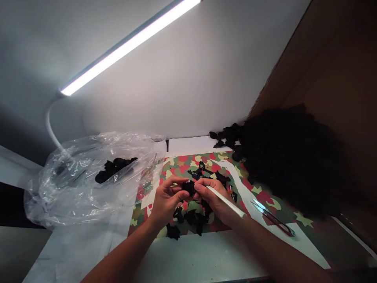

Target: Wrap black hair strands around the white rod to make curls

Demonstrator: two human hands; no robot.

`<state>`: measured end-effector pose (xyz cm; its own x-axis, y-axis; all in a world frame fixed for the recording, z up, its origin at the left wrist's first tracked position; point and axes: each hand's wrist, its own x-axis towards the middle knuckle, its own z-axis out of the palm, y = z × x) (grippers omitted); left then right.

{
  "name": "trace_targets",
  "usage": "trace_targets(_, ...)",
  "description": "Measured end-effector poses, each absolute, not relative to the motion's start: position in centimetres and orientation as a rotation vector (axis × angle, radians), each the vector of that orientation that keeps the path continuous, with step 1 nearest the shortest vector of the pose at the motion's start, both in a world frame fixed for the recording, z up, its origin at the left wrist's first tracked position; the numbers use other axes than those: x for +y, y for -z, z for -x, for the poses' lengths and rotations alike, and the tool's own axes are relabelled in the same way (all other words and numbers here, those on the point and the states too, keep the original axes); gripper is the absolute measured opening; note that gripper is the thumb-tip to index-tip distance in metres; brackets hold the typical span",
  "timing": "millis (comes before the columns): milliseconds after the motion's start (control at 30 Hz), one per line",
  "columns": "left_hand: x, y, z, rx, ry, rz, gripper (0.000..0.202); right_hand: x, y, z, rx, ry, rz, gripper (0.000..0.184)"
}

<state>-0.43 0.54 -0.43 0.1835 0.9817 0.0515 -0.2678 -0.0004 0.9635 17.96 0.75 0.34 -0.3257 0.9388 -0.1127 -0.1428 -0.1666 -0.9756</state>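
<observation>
Between thumb and fingers, my left hand [165, 199] pinches a small, crumpled-looking black piece [188, 187] over the middle of the patterned sheet. My right hand [216, 201] is closed around a slim white rod-shaped tool [228, 203], like a pen or knife handle. Its rear end points back over my wrist, and its working tip is hidden by my fingers. The right fingertips meet the black piece's right side. Ragged black scraps [194, 218] lie beneath and around both hands.
A large heap of black pieces [294, 161] fills the right side, beside a brown cardboard wall [332, 78]. Metal snips [277, 222] lie right of my right hand. At left, a clear plastic bag [85, 200] holds several black pieces [113, 169]. A lit lamp [132, 47] hangs above.
</observation>
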Motion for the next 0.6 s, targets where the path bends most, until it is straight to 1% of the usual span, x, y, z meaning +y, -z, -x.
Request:
trace_targets(133, 0.69, 0.57, 0.24, 0.861, -1.178, -1.045, 0.033, 0.84, -0.65, -17.80, -1.066, -1.776, 0.945, 0.030)
trace_targets(367, 0.69, 1.08, 0.10, 0.859, -1.195, -0.975, 0.037, 1.06, -1.07, -17.95, -1.029, -1.836, 0.953, 0.037)
trace_targets(600, 0.53, 0.51, -0.01, 0.837, -1.204, -0.954, 0.039, 1.04, -1.22, -18.22, -1.054, -1.868, 0.948, 0.044)
